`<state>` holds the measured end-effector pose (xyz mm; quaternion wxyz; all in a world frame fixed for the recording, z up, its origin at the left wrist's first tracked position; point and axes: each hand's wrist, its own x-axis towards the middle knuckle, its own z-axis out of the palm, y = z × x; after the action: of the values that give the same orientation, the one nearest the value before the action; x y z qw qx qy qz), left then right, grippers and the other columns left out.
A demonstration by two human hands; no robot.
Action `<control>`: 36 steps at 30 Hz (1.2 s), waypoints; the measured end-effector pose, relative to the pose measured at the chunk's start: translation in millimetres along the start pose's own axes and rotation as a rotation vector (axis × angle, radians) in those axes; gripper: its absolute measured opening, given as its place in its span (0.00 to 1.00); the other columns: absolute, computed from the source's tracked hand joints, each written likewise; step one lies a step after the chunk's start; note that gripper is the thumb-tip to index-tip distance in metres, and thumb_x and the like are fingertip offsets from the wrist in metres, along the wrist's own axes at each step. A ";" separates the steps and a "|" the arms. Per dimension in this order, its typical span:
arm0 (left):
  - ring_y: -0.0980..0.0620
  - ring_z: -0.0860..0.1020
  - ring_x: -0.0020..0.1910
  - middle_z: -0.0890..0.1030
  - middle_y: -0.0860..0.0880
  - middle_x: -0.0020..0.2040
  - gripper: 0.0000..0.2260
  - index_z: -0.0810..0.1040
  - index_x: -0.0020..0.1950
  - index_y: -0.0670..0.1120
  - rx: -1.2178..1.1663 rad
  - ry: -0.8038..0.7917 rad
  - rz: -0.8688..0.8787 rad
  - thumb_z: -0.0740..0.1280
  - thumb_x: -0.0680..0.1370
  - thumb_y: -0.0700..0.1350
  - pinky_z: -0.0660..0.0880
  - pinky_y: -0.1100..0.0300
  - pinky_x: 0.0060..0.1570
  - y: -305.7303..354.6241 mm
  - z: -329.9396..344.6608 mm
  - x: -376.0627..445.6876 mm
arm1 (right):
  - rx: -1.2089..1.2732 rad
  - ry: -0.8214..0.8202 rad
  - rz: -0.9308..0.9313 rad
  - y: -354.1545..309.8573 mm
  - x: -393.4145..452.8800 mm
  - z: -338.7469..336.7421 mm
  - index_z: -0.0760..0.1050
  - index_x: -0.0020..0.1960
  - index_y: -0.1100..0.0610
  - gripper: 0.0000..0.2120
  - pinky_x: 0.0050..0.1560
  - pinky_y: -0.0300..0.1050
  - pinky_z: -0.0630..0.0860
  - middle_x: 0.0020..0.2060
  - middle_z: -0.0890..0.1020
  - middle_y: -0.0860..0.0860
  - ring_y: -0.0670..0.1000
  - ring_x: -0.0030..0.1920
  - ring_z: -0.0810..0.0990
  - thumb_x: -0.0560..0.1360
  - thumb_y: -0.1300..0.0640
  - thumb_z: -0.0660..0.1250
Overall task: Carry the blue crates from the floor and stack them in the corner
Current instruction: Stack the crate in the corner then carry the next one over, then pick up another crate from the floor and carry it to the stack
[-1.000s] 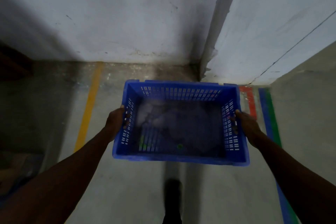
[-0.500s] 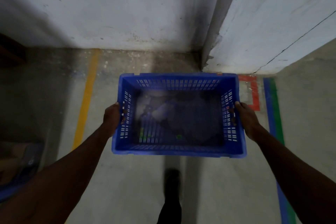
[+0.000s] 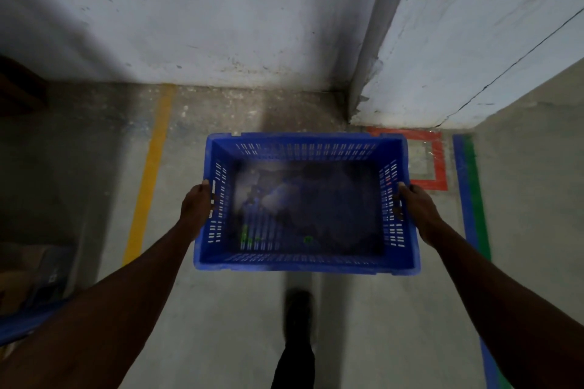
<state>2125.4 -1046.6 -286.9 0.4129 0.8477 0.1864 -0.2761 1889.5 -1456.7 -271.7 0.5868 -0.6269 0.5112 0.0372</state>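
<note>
While you hold the blue crate [image 3: 305, 262] out in front of you, both your arms reach forward and down from the bottom corners of the view. Your left hand [image 3: 196, 210] grips the crate's left side wall, fingers curled through the handle slot and thumb up at the rim. Your right hand [image 3: 417, 210] grips the right side wall the same way, fingers hooked into the slot on that side. The crate hangs level between your hands, above the concrete floor [image 3: 227, 325], its open top facing you and its slotted walls showing light through them. Its inside is dark and blurred; you cannot tell what, if anything, lies in it.

Ahead of the crate, two pale walls [image 3: 221, 25] meet in a corner at the upper right. A yellow line [image 3: 151, 174] runs along the floor to the left of the crate. To its right lies a red square outline [image 3: 439, 164], partly hidden behind the crate's far right corner, and beyond that a blue and green stripe [image 3: 471, 199]. Below the crate, your dark shoe [image 3: 298, 316] stands on the floor. At the far left edge sits a cardboard box [image 3: 19, 281], blurred.
</note>
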 end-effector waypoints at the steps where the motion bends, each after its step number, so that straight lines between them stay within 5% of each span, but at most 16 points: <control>1: 0.40 0.83 0.47 0.83 0.42 0.52 0.22 0.76 0.61 0.45 0.060 0.017 0.022 0.55 0.83 0.61 0.81 0.42 0.52 4.3 -1.4 -6.6 | -0.032 0.015 0.002 1.0 0.0 0.6 0.75 0.58 0.57 0.14 0.44 0.50 0.78 0.47 0.82 0.53 0.54 0.43 0.82 0.82 0.47 0.63; 5: 0.41 0.81 0.55 0.80 0.42 0.61 0.23 0.70 0.72 0.45 0.157 0.055 0.091 0.59 0.83 0.58 0.79 0.45 0.55 16.0 -10.7 -28.7 | -0.166 0.028 -0.004 7.1 -5.7 -5.4 0.75 0.65 0.54 0.23 0.54 0.58 0.80 0.56 0.83 0.55 0.56 0.50 0.84 0.77 0.40 0.65; 8: 0.44 0.77 0.63 0.74 0.44 0.69 0.24 0.68 0.75 0.47 0.160 0.096 0.164 0.60 0.82 0.57 0.77 0.46 0.58 25.2 -23.1 -50.2 | -0.196 0.060 0.006 -5.2 -31.5 -11.9 0.65 0.76 0.54 0.31 0.60 0.58 0.77 0.68 0.76 0.57 0.58 0.60 0.79 0.78 0.41 0.66; 12: 0.48 0.79 0.56 0.80 0.46 0.60 0.17 0.75 0.67 0.47 0.053 0.095 0.233 0.60 0.83 0.54 0.76 0.52 0.51 49.3 -36.8 -102.0 | -0.130 0.094 -0.014 -28.7 -83.4 -26.5 0.66 0.76 0.55 0.28 0.61 0.55 0.74 0.69 0.75 0.56 0.57 0.64 0.76 0.80 0.46 0.65; 15: 0.41 0.82 0.49 0.83 0.44 0.50 0.10 0.80 0.51 0.50 -0.032 -0.030 0.212 0.63 0.82 0.54 0.80 0.44 0.50 75.0 -41.0 -159.1 | 0.080 0.060 0.008 -53.2 -142.6 -43.9 0.71 0.70 0.57 0.19 0.50 0.49 0.80 0.59 0.81 0.56 0.54 0.52 0.81 0.81 0.53 0.65; 18: 0.43 0.81 0.46 0.83 0.40 0.50 0.09 0.82 0.52 0.45 -0.194 -0.202 0.158 0.64 0.83 0.48 0.79 0.46 0.52 102.0 -37.8 -226.2 | 0.217 0.057 0.002 -68.2 -213.3 -65.8 0.75 0.63 0.58 0.12 0.38 0.41 0.81 0.53 0.83 0.56 0.55 0.45 0.83 0.82 0.54 0.64; 21: 0.44 0.82 0.45 0.84 0.42 0.48 0.11 0.81 0.55 0.41 -0.226 -0.307 0.183 0.61 0.84 0.45 0.78 0.46 0.54 125.9 -30.5 -285.3 | 0.284 0.105 -0.002 -62.4 -277.2 -92.4 0.77 0.61 0.57 0.13 0.44 0.47 0.82 0.52 0.85 0.56 0.57 0.46 0.85 0.82 0.50 0.64; 25: 0.59 0.81 0.31 0.82 0.48 0.42 0.12 0.80 0.53 0.43 -0.228 -0.372 0.230 0.59 0.85 0.46 0.77 0.62 0.36 149.9 -26.9 -352.7 | 0.394 0.204 -0.023 -39.8 -365.0 -128.4 0.79 0.59 0.53 0.12 0.49 0.52 0.80 0.51 0.86 0.54 0.55 0.45 0.86 0.81 0.49 0.64; 36: 0.48 0.78 0.41 0.81 0.46 0.47 0.15 0.78 0.56 0.44 0.159 -0.957 0.487 0.55 0.86 0.49 0.76 0.59 0.43 91.0 39.0 -585.3 | 0.832 0.699 0.033 129.4 -640.6 -183.2 0.82 0.57 0.55 0.10 0.54 0.56 0.80 0.51 0.86 0.55 0.59 0.48 0.86 0.81 0.52 0.66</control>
<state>1707.2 -1183.0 111.7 0.4381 0.6744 -0.2457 -0.5412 1395.6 -1188.6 108.7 0.5799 -0.3084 0.6572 -0.3697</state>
